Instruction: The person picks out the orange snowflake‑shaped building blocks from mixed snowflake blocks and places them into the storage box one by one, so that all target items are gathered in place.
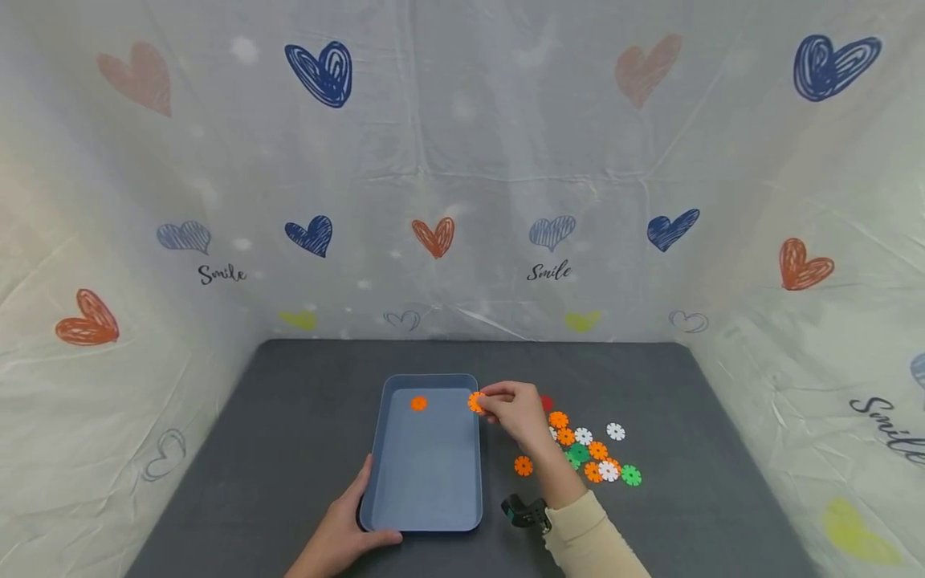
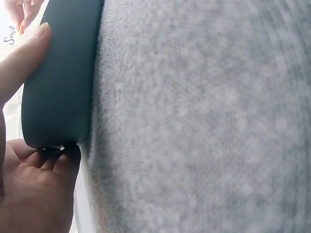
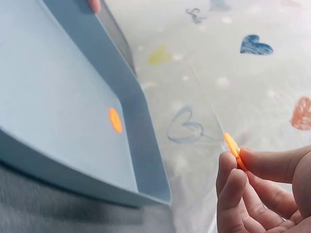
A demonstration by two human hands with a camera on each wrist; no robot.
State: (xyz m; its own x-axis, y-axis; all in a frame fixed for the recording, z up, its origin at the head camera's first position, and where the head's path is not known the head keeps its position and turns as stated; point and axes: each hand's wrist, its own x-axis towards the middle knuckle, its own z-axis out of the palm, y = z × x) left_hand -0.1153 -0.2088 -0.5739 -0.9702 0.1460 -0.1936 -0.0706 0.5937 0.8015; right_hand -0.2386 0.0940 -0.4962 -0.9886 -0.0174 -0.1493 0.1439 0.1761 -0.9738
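Observation:
A shallow blue-grey tray (image 1: 426, 490) lies on the table in the head view. My left hand (image 1: 340, 518) holds its near left corner, thumb along the near wall and fingers at the left side. One orange notched disc (image 1: 419, 403) lies flat inside, near the far end. Over the tray's far right rim, my right hand (image 1: 515, 413) pinches another orange notched disc (image 3: 234, 150) between thumb and fingers. To the right lies a loose group of notched discs, among them an orange disc (image 1: 523, 466), a white disc (image 1: 616, 432) and a green disc (image 1: 631, 475).
A dark grey cloth covers the table (image 1: 318, 401). Pale curtains (image 1: 477, 144) printed with hearts stand behind it and on both sides. A red disc (image 1: 547, 403) is partly hidden behind the right hand. A black wrist device (image 1: 526, 512) is strapped to the right wrist.

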